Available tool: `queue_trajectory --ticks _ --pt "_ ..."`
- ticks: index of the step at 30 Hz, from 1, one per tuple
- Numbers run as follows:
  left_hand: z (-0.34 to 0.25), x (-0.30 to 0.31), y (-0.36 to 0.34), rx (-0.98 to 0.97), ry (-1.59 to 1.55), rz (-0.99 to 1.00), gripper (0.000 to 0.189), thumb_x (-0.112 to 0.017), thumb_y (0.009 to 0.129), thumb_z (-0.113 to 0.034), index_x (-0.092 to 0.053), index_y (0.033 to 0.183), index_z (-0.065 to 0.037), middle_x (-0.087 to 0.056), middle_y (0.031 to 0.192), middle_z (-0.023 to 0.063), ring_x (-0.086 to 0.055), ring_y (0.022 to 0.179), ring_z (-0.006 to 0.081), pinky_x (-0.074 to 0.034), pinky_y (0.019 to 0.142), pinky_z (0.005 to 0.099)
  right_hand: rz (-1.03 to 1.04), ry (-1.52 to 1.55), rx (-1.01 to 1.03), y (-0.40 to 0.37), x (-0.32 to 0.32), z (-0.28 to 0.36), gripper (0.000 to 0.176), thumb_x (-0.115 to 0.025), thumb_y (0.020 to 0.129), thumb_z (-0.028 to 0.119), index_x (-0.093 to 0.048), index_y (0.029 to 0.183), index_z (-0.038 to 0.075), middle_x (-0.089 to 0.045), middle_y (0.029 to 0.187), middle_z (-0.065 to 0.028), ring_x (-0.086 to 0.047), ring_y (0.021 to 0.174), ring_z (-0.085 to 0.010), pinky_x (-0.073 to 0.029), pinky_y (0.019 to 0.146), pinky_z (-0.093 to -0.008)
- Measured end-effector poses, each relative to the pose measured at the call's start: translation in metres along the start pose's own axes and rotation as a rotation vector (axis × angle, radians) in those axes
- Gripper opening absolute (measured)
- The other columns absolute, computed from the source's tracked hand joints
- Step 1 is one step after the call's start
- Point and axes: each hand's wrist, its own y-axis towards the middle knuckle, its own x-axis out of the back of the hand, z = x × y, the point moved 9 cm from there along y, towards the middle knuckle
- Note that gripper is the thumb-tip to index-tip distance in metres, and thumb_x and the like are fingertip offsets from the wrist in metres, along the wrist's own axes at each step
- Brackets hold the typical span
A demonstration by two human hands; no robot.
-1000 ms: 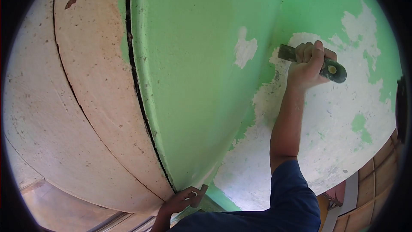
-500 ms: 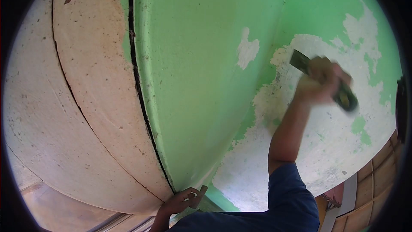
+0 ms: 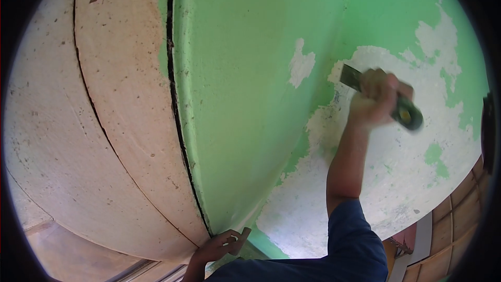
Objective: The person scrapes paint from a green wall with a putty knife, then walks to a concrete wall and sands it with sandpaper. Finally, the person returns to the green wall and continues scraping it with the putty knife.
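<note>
Wrapped around a dark-handled scraper [image 3: 408,115], my right hand [image 3: 377,94] is raised over the right wall. The scraper's flat blade [image 3: 350,77] points up and left, at the ragged border between a bare whitish patch [image 3: 386,177] and the green paint [image 3: 250,73]. Low in the view, my left hand [image 3: 213,249] is near the bottom of the corner, its fingers curled. A narrow brownish piece [image 3: 243,236] stands upright at its fingertips; I cannot tell what it is.
A beige panelled surface [image 3: 125,99] with dark cracks lies left of the green wall, behind a black gap [image 3: 175,99]. Small peeled spots [image 3: 301,62] mark the green paint. Tan tile-like panels [image 3: 459,219] and a grey strip [image 3: 421,240] show at lower right.
My right hand and the scraper have moved left and slightly down across the wall, toward the green edge. The left hand stays in nearly the same place.
</note>
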Motion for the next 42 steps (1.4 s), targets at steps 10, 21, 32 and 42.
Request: queue_trajectory --ticks 10,21,32,42 --pt "-0.003 -0.001 0.002 -0.029 0.016 0.007 0.026 -0.05 0.091 -0.013 -0.047 0.115 -0.004 -0.058 0.083 0.0025 -0.053 0.077 0.0089 -0.043 0.073 0.0258 0.107 0.019 0.007 0.012 -0.01 0.019 0.008 -0.047 0.082 0.001 -0.042 0.077 0.006 -0.033 0.051 0.0002 -0.027 0.043 -0.0082 -0.025 0.039 -0.0246" --pt "0.007 0.0 0.004 -0.009 -0.013 0.023 0.027 -0.052 0.091 -0.015 -0.047 0.116 -0.005 -0.059 0.086 0.003 -0.054 0.08 0.0096 -0.044 0.074 0.0269 -0.021 -0.124 -0.148 -0.006 0.0 -0.025 0.016 -0.047 0.083 0.0 -0.038 0.073 0.009 -0.027 0.049 0.0021 -0.024 0.043 -0.0078 -0.022 0.041 -0.0251" --pt "-0.002 -0.001 0.001 -0.009 0.023 0.015 0.025 -0.052 0.092 -0.016 -0.048 0.114 -0.004 -0.059 0.085 0.0033 -0.054 0.079 0.0086 -0.043 0.073 0.0254 0.027 -0.278 -0.238 -0.011 0.011 -0.042 0.014 -0.044 0.082 -0.002 -0.039 0.075 0.008 -0.03 0.051 0.0011 -0.025 0.045 -0.0077 -0.023 0.041 -0.0258" --pt "-0.006 -0.001 0.001 -0.009 0.01 0.006 0.028 -0.053 0.091 -0.017 -0.047 0.115 -0.004 -0.06 0.084 0.0041 -0.055 0.077 0.0095 -0.044 0.071 0.026 -0.094 -0.368 -0.083 0.019 0.017 -0.016 0.014 -0.047 0.078 -0.004 -0.041 0.071 0.007 -0.031 0.048 0.0009 -0.025 0.041 -0.0076 -0.024 0.038 -0.026"
